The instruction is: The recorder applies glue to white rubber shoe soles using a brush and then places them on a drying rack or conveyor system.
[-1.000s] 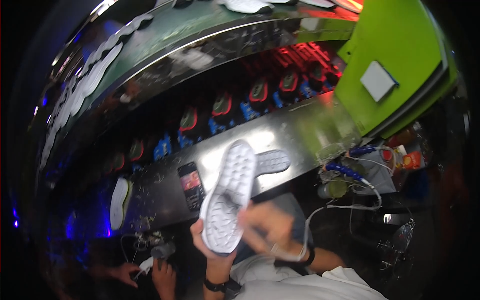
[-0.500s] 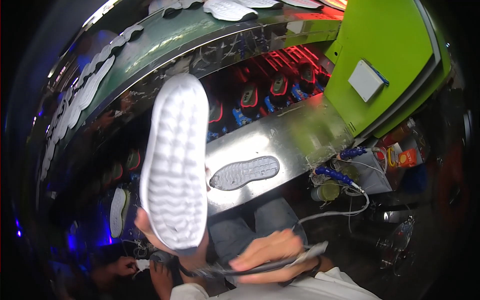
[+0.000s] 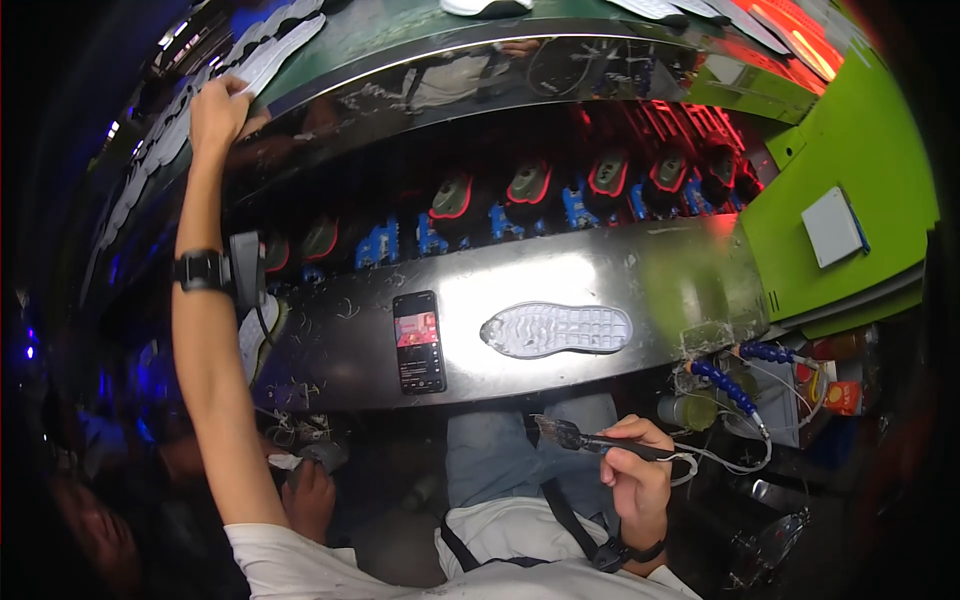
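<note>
Stretched out to the far left, my left hand (image 3: 216, 122) has its fingers closed at the near end of a white shoe sole (image 3: 284, 56) lying on the green conveyor belt. Part of that grip is hidden behind the hand. Close to my lap, my right hand (image 3: 642, 468) is wrapped round the black handle of a brush (image 3: 566, 434), whose dark bristles point left. Another shoe sole (image 3: 556, 330), pale grey with a treaded, hollowed surface, lies flat on the metal table (image 3: 330, 345) in front of me.
A lit phone (image 3: 418, 345) lies left of the table's sole. Shoe lasts (image 3: 527, 182) on blue mounts line the red-lit channel behind. A green cabinet (image 3: 850, 180) stands right, with blue flexible hoses (image 3: 725, 388) below it. A person's hand (image 3: 308, 498) shows at lower left.
My left hand has carried a white sole from in front of me to the belt at far left. The phone has come into view. My right hand still holds the brush, now away from the left arm.
</note>
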{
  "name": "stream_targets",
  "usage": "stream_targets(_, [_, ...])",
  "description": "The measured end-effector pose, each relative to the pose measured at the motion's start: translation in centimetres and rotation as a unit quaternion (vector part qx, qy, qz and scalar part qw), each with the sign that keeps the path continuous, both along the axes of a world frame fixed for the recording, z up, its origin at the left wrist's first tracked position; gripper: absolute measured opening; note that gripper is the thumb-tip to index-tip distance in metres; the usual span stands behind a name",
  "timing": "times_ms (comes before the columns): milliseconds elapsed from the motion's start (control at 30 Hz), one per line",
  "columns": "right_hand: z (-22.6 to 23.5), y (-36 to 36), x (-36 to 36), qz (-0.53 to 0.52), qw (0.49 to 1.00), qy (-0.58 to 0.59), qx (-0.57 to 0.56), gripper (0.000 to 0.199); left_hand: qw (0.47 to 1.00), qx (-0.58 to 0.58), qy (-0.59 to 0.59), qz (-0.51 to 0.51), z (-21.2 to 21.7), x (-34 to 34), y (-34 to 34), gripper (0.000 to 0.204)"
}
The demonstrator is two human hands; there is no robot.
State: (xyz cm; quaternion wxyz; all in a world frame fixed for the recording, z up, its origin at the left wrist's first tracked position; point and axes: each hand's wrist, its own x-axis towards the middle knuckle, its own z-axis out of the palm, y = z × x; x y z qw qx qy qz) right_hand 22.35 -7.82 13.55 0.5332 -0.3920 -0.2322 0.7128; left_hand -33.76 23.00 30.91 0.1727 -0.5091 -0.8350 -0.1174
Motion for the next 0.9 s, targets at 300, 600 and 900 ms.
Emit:
stream_targets(300, [-2.3, 2.0, -1.7, 0.010, 1.000, 0.004, 0.014, 0.028, 0.928, 0.277, -0.250, 0.006, -3.5, 9.0, -13.5, 0.079])
stream_targets(600, [-3.5, 2.3, -2.5, 0.002, 1.000, 0.025, -0.015, 0.027, 0.133, 0.002, -0.988, -0.083, -22.7, 24.3, -33.4, 0.078])
stream_targets(900, [0.4, 5.2, -6.3, 0.058, 0.877, -0.326, 0.349, 0.026, 0.186, 0.000, -0.982, -0.025, -24.9, 29.4, -43.3, 0.069])
